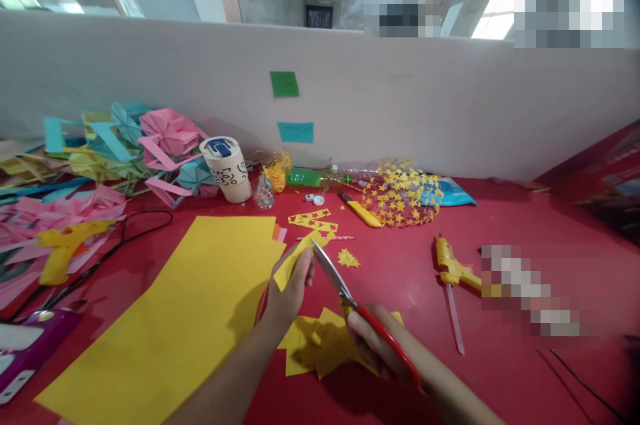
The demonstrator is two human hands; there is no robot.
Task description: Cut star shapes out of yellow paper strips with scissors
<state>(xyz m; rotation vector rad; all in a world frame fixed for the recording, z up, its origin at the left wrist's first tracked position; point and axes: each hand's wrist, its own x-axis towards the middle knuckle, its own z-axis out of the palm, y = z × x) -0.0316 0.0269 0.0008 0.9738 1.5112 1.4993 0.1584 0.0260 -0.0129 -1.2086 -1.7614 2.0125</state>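
The left hand (293, 285) has its grip closed on a yellow paper piece (293, 265) at the tips of the red-handled scissors (343, 293), held in the right hand's (375, 339) closed grip. Left of the scissors lies a large yellow sheet (175, 318); yellow squares (301, 359) nearer than the scissors are partly hidden by the right hand.

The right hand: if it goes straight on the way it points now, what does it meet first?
With the scissors leading, the right hand would probably meet the paper in the left hand first, at the blade tips; whether they already touch is unclear.
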